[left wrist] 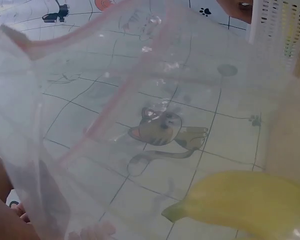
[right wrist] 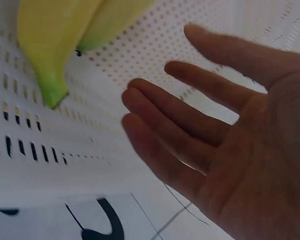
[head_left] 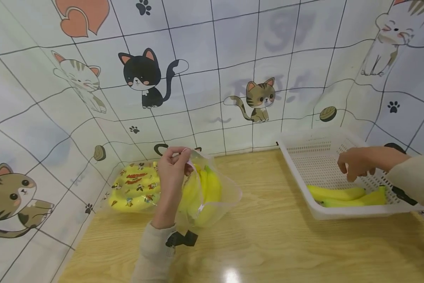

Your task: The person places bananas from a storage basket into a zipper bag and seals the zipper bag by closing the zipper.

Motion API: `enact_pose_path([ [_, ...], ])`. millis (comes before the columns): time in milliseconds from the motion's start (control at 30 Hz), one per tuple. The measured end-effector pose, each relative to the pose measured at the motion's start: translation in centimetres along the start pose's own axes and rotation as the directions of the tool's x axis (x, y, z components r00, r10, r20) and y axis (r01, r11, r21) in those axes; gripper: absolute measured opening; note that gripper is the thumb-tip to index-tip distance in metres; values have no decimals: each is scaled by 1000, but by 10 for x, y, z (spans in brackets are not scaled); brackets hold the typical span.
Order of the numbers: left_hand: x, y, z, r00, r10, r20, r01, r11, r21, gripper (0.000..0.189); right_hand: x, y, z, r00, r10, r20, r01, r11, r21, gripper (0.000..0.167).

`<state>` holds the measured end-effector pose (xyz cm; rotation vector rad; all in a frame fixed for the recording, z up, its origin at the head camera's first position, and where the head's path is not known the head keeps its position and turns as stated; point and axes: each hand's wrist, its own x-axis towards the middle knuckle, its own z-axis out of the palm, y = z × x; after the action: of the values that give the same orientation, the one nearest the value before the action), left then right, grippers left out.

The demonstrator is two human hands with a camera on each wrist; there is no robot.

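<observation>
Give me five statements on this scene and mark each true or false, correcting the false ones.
1. The left hand pinches a clear bag. True.
2. The clear bag is empty. False: bananas show inside.
3. The right hand, over the white basket, holds nothing. True.
4. The white basket stands left of the clear bag. False: it stands to its right.
5. A printed bag lies left of the clear bag. True.
</observation>
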<state>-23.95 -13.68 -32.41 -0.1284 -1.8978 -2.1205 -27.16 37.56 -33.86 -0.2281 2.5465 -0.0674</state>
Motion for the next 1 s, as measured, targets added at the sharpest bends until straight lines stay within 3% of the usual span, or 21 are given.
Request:
enact_pose_path([
  [167,-1,2,2,999,-28,27,28,999,-25,15,7,4,13,995,22,102,-31,996,79,45],
  [333,-1,2,3,998,-59,29,59,998,-23,15,13,-7,18,987,10,158,-26,995,100,38],
  [733,-1,-1,3,996,-69,48,70,997,-29,16,39,-51,13,976,-134,171,127,991,50,46],
  [1000,-1,-1,4,996,-76,43,77,997,-30,15,43,-69,18,983,-110,150,110,994,7,48],
])
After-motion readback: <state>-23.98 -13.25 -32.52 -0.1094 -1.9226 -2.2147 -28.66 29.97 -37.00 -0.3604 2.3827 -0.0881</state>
